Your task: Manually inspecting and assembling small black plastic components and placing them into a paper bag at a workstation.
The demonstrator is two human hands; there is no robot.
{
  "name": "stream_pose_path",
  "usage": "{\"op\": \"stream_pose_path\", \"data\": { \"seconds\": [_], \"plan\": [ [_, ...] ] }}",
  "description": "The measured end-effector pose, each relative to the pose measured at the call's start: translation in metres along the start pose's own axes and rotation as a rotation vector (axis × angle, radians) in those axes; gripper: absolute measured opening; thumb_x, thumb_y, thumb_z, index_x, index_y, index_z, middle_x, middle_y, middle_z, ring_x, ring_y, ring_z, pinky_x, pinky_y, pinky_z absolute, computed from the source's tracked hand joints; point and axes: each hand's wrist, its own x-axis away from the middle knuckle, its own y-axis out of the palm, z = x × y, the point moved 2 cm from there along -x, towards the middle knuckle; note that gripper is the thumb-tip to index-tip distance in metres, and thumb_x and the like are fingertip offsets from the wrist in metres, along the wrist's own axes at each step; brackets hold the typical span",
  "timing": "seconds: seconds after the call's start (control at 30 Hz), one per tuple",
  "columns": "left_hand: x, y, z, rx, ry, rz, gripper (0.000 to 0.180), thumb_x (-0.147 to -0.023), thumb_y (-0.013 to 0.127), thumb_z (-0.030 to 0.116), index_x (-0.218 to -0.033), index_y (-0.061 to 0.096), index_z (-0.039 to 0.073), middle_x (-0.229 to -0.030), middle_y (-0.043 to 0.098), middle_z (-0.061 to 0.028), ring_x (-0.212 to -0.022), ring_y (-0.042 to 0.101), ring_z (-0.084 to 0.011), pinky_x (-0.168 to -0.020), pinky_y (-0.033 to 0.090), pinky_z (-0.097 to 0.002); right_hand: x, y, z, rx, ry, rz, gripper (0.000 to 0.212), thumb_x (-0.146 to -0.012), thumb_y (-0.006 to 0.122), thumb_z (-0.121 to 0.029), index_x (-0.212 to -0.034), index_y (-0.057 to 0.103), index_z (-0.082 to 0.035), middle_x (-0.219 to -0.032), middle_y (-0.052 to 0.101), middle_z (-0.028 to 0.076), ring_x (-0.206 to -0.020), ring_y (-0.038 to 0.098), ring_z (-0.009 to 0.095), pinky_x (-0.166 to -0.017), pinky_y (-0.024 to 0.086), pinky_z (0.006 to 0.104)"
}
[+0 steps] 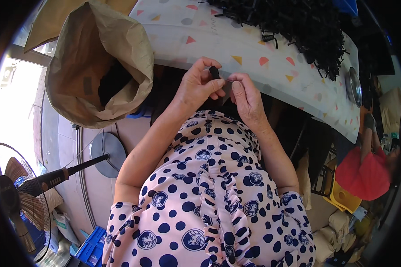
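Right at the near edge of the desk (162, 33), the two hands meet in front of the patterned shirt (200, 191). The left hand (196, 84) grips a small black piece (214, 72) between thumb and fingers, its dark end pointing up toward the desk. Close beside it, the right hand (246, 97) has thumb and forefinger pinched on a thin strand (229, 81) that reaches toward the left fingertips; it is too small to tell what it is. A large heap of black parts (294, 29) covers the far right of the desk, on a white cover with coloured shapes, and a round metal dish (353, 86) sits by its right end. Left of the hands, an open brown paper sack (140, 55) has black contents (113, 82). A fan (26, 187) stands lower left; a person in red (363, 173) is at right.
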Motion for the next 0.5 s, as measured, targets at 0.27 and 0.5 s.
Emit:
{"op": "stream_pose_path", "data": {
  "seconds": [0.27,0.5],
  "plan": [
    [0.016,0.000,-0.017,-0.361,0.115,0.052,0.027,-0.085,0.055,-0.005,-0.107,0.044,0.005,-0.078,0.055,-0.0011,-0.065,0.055,-0.0067,-0.055,0.045,-0.0200,0.002,0.026,0.001,-0.084,0.084,-0.129,0.017,-0.099,0.046,-0.015,-0.101,0.052,0.000,-0.072,0.060,0.010,-0.061,0.055,0.016,-0.060,0.047,0.0277],
    [0.021,0.002,-0.009,-0.672,0.163,0.092,0.028,-0.081,0.057,-0.003,-0.105,0.045,0.005,-0.070,0.053,-0.0110,-0.062,0.057,-0.0170,-0.057,0.045,-0.0320,0.005,0.029,0.004,0.013,0.143,-0.148,0.014,-0.097,0.048,-0.012,-0.101,0.052,0.001,-0.072,0.059,0.016,-0.061,0.058,0.021,-0.060,0.047,0.0303]
  ]
}}
